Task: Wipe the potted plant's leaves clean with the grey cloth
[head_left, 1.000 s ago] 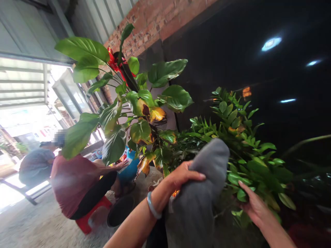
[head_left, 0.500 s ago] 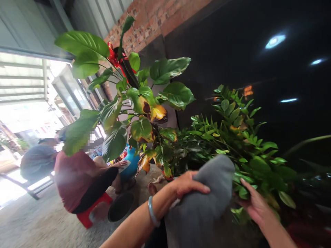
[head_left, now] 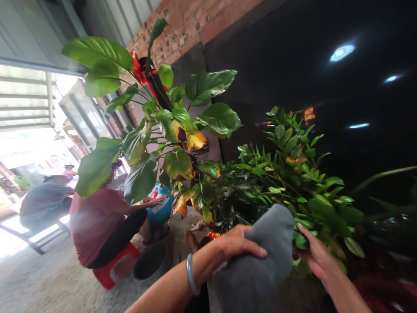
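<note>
A soft grey cloth stands up in front of me, its top edge rounded. My left hand, with a pale bangle on the wrist, grips it, thumb across the near face and the other fingers largely hidden behind. Beside the cloth's right edge is my right hand, thumb and fingers apart; some fingertips are lost in shadow. It sits close to the green leaves of a bushy plant, and I see nothing held in it.
A tall potted plant with browning leaves stands ahead, against a dark glossy panel. To the left a person in a maroon top sits on a red stool, near a black bucket and a blue object. Another person sits farther back.
The cloth's top has dipped slightly and looks squarer than before. My left hand still grips it, a little lower. The view has shifted slightly, and the seated person's arm has moved.
</note>
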`<state>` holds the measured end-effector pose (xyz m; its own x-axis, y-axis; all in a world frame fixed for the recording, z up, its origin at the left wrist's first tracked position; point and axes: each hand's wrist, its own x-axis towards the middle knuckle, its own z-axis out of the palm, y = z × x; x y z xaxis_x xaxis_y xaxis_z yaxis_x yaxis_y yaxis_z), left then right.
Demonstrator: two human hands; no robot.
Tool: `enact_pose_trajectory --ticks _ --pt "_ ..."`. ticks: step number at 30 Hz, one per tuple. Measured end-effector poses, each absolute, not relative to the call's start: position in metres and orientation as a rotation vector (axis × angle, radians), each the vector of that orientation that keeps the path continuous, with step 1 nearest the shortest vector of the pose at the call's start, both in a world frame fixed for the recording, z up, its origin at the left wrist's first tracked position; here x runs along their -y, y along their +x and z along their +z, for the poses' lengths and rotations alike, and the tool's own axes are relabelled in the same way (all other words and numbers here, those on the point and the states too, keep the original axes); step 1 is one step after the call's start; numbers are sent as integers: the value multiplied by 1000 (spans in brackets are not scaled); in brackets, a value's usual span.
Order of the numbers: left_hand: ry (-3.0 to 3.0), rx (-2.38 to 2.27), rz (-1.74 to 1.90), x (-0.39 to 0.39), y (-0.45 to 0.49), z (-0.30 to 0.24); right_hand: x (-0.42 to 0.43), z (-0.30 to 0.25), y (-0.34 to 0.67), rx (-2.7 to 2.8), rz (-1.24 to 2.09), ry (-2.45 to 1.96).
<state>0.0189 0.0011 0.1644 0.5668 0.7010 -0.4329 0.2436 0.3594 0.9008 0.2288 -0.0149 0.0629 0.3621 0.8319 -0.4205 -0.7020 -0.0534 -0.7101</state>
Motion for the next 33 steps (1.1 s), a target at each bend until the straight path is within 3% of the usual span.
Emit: enact_pose_trajectory --ticks 6,11,14,21,28,33 --pt "1026 -903 943 -44 28 189 12 64 230 83 1213 -1025" --pt "1063 -1100 525 -8 21 143 13 59 232 130 1215 -1090" --pt "1164 -1034 366 9 12 146 12 57 233 124 1196 -1085" --pt "958 -886 913 -34 5 175 12 62 233 99 1172 -1063" --pt "1138 -1078 349 10 -13 137 15 65 234 106 1182 -1113" --pt "1000 -900 786 -14 -18 181 12 64 234 74 1179 -1027"
